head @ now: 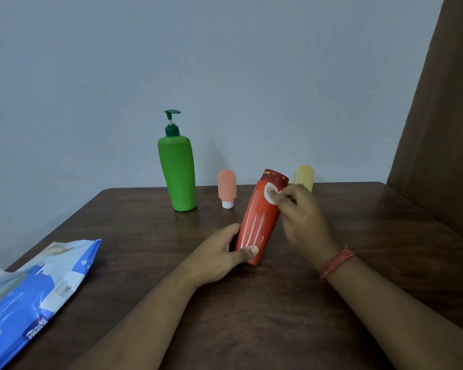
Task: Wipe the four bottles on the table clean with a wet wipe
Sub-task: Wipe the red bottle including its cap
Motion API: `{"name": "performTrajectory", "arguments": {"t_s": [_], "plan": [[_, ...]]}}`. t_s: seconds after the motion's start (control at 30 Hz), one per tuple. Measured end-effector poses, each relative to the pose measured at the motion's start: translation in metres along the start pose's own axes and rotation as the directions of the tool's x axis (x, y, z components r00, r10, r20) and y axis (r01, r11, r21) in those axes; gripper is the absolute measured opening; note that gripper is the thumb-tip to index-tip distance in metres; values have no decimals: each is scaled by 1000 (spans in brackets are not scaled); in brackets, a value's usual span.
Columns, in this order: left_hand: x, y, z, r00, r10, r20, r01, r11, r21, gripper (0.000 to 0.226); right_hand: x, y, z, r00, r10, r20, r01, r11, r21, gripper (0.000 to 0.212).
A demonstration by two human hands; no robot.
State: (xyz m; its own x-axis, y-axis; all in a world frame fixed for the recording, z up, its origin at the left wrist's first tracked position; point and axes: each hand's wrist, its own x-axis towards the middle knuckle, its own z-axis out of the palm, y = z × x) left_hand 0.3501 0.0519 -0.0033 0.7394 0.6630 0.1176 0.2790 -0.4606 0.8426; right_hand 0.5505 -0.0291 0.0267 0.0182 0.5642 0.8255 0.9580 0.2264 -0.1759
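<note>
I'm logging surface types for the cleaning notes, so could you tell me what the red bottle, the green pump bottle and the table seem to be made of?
Red bottle: likely glossy plastic, with bright streaks of reflected light down its side. Green pump bottle: probably plastic, matte, evenly coloured with no sharp glints. Table: dark wood or wood-look laminate, showing grain and a soft sheen.

Three bottles [226, 188] stand behind the held bottle [259, 217]; wipes pack [35, 295] lies left.
</note>
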Motion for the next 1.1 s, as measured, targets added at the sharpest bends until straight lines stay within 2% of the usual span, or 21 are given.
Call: {"name": "performTrajectory", "arguments": {"t_s": [0.07,0.13,0.17,0.23,0.27,0.3,0.4,0.47,0.6,0.73,0.8,0.93,1.03,1.1], "plan": [[0,-2,-1,1000,-14,-9,13,995,-99,66,-11,-7,1,980,-109,168,107,994,20,44],[1,-3,-1,1000,-21,-17,18,985,-169,61,-18,-9,6,950,-202,240,203,979,23,38],[1,-3,-2,999,-25,-20,21,982,-188,60,-15,-11,7,961,-161,227,158,987,32,39],[1,-3,-2,999,-29,-18,24,972,-234,53,-6,-10,9,996,-18,92,13,998,55,50],[2,-3,-2,999,-31,-16,26,965,-261,49,-3,-10,9,1000,-3,31,2,999,39,56],[1,-3,-2,999,-36,-17,30,954,-298,46,-3,-13,7,999,-45,27,44,999,27,57],[2,-3,-3,999,-39,-35,20,905,-426,47,-16,-20,6,955,-221,198,195,971,141,38],[2,-2,-3,999,-34,-37,13,885,-465,48,-18,-20,6,941,-256,221,227,962,149,30],[1,2,-5,999,-28,-24,14,882,-470,50,-7,-17,11,990,-126,58,122,990,69,29],[0,2,-6,999,-2,-36,-17,851,-524,42,-19,-24,8,958,-210,195,165,961,221,25],[0,2,-6,999,7,-33,-24,844,-536,44,-19,-24,9,967,-185,176,140,961,240,26],[2,2,-7,1000,8,-30,-22,859,-512,48,-8,-23,14,996,-39,74,26,984,174,33],[1,1,-7,998,6,-67,-41,846,-532,48,-13,-26,13,985,-93,143,55,967,248,29],[1,1,-7,996,10,-86,-56,836,-546,55,-16,-28,13,978,-120,171,70,959,273,26]]}}
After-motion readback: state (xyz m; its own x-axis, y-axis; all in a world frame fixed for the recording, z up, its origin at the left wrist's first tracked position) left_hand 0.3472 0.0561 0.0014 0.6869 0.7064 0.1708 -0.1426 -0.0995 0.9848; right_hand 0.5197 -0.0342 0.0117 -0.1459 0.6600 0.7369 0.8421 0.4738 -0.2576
